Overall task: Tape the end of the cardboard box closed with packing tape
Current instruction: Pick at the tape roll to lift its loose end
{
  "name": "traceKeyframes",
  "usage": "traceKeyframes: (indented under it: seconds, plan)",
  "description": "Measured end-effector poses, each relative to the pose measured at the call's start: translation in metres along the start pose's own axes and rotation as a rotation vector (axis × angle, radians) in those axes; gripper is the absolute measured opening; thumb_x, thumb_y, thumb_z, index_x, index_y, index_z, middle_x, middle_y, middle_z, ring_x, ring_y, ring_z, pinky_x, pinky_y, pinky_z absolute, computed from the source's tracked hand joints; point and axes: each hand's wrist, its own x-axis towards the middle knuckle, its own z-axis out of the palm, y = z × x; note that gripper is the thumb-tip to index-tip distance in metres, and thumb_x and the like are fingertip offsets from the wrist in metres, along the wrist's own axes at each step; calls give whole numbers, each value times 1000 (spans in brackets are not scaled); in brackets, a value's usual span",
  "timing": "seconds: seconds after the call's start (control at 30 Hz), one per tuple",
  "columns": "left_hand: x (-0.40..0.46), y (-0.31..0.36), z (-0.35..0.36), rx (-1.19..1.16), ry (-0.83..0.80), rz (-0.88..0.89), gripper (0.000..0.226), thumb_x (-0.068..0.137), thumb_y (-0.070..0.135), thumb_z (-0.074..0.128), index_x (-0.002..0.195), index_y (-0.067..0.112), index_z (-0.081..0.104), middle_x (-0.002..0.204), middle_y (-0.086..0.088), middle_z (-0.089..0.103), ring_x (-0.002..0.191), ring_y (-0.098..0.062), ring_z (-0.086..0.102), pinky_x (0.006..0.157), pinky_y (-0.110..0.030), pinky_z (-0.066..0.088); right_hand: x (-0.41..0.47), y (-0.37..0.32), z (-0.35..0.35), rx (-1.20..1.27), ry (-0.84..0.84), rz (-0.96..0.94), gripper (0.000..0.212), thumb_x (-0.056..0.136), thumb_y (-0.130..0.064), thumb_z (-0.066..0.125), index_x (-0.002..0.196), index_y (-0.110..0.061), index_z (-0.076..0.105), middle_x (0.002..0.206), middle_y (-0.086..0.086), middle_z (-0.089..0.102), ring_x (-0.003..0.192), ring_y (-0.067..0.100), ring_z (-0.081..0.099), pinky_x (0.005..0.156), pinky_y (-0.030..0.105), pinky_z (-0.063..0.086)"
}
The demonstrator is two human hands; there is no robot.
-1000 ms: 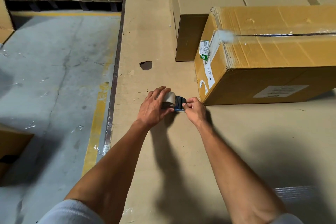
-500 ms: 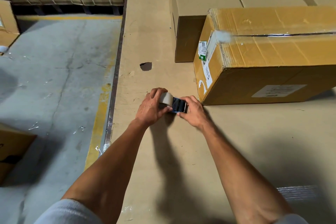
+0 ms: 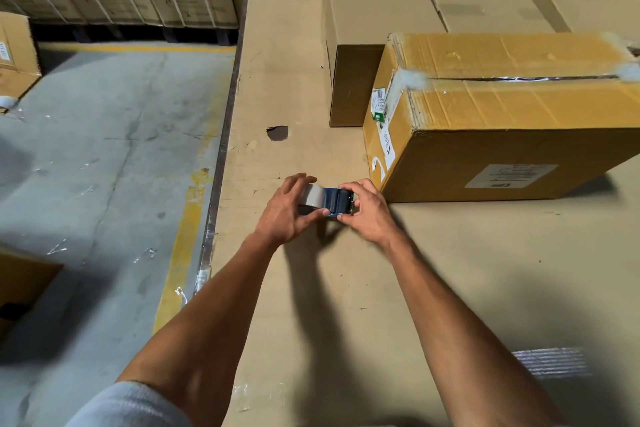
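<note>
A long yellow-brown cardboard box (image 3: 512,107) lies on its side on the cardboard-covered platform, its left end facing me with labels and old tape on it. Just in front of that end, both hands hold a roll of packing tape in a blue dispenser (image 3: 327,200). My left hand (image 3: 285,210) wraps around the clear roll. My right hand (image 3: 369,210) grips the blue dispenser end with its fingertips. The tape is apart from the box, a short way to the left of its lower corner.
Plain brown boxes (image 3: 377,10) stand behind the taped box. The platform (image 3: 346,305) has a small hole (image 3: 277,133) and drops off at its left edge to a concrete floor (image 3: 104,166) with a yellow line. More cartons line the far wall.
Both hands have stayed in the same place on the tape. My right hand's fingers have shifted on the blue dispenser. The box has not moved.
</note>
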Motion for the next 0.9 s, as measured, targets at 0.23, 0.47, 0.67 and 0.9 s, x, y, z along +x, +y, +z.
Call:
traceKeyframes:
  seconds: [0.23, 0.47, 0.67, 0.9]
  plan:
    - [-2, 4, 5, 0, 50, -20, 54, 99, 65, 58, 141, 30, 58, 147, -2, 53, 122, -29, 62, 103, -49, 57, -6, -9, -5, -18, -36, 22, 64, 82, -21, 89, 140, -24, 62, 127, -4, 53, 113, 17, 60, 103, 36, 55]
    - [-2, 10, 15, 7, 48, -51, 57, 93, 63, 56, 137, 26, 60, 143, -2, 55, 118, -34, 60, 97, -50, 56, -6, -2, 10, 32, 115, 96, 34, 89, -23, 83, 121, -24, 73, 114, -2, 61, 86, 18, 62, 86, 39, 59]
    - [-4, 4, 20, -14, 62, -46, 50, 97, 59, 64, 137, 29, 59, 143, 1, 55, 121, -30, 57, 99, -47, 54, -5, 11, 16, 188, 115, 222, 36, 86, -18, 85, 111, -41, 75, 122, 2, 65, 85, 25, 77, 77, 40, 67]
    - [-4, 6, 20, -40, 48, -51, 48, 97, 56, 66, 137, 29, 59, 142, 1, 55, 123, -29, 54, 101, -47, 52, 1, 8, 18, 244, 114, 342, 38, 78, -13, 77, 99, -44, 73, 104, 9, 76, 87, 27, 78, 66, 39, 68]
